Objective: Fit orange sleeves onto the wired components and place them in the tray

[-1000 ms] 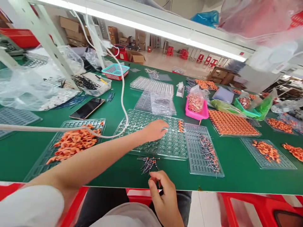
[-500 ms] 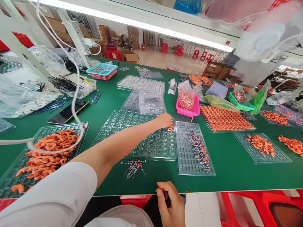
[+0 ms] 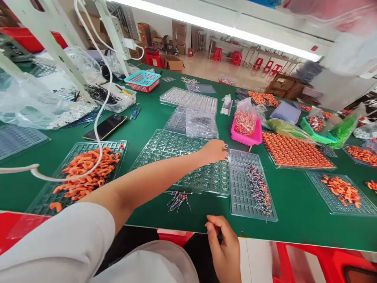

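My left hand (image 3: 214,151) is stretched over the clear moulded tray (image 3: 194,179), fingers curled down at its upper right corner. Small orange bits show at its fingertips; what it grips is mostly hidden. Low in the view, by the table's front edge, my right hand (image 3: 224,245) has its thumb and forefinger pinched together, with nothing I can make out between them. A bunch of thin-wired parts (image 3: 178,199) lies in front of the clear tray. Touching that tray's right side is another tray (image 3: 238,184) bearing many orange-tipped wired parts (image 3: 259,188).
Orange curved pieces (image 3: 88,171) fill a tray at left, with a white cable (image 3: 98,129) hanging above. Behind it lies a phone (image 3: 106,126). A pink basket (image 3: 247,137) stands beyond the right-hand tray. Farther right is a tray of orange pieces (image 3: 297,151).
The whole view has shifted, so the table's things appear farther right. My left hand stays at the clear tray's upper right corner, and my right hand is still pinched by the front edge.
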